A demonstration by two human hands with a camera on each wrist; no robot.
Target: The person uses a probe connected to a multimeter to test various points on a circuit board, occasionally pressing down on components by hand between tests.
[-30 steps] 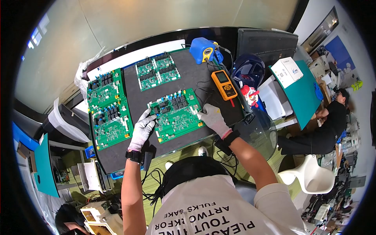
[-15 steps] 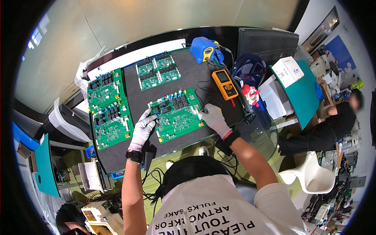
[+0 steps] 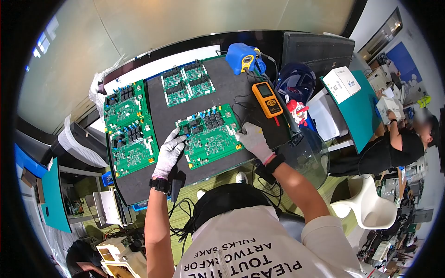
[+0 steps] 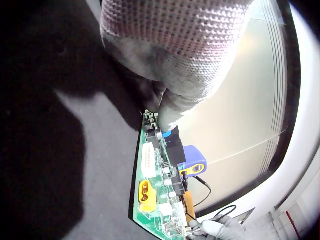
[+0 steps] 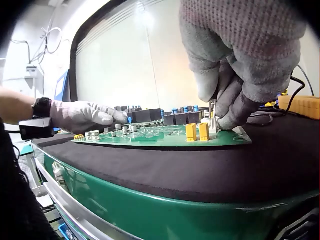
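A green circuit board (image 3: 211,147) with black and blue components and yellow connectors lies on the dark mat before me. My gloved left hand (image 3: 169,155) holds its left edge, thumb and fingers around the board beside the black blocks. At the right edge, my gloved right hand (image 3: 255,142) has fingertips at the board's surface. In the right wrist view, the right hand (image 5: 240,65) pinches a small upright metal part (image 5: 213,109) close behind the yellow connectors (image 5: 197,132); its lower end is partly hidden by the fingers.
Two similar boards (image 3: 133,147) lie at the left, and a panel of smaller boards (image 3: 188,84) at the back. An orange meter (image 3: 267,99) and a blue soldering station (image 3: 240,58) stand at the right. A person in black (image 3: 389,148) is beyond a teal table (image 3: 354,111).
Both my hands keep their places on the board. The person in black at the right has shifted rightward and now reaches an arm to a white box.
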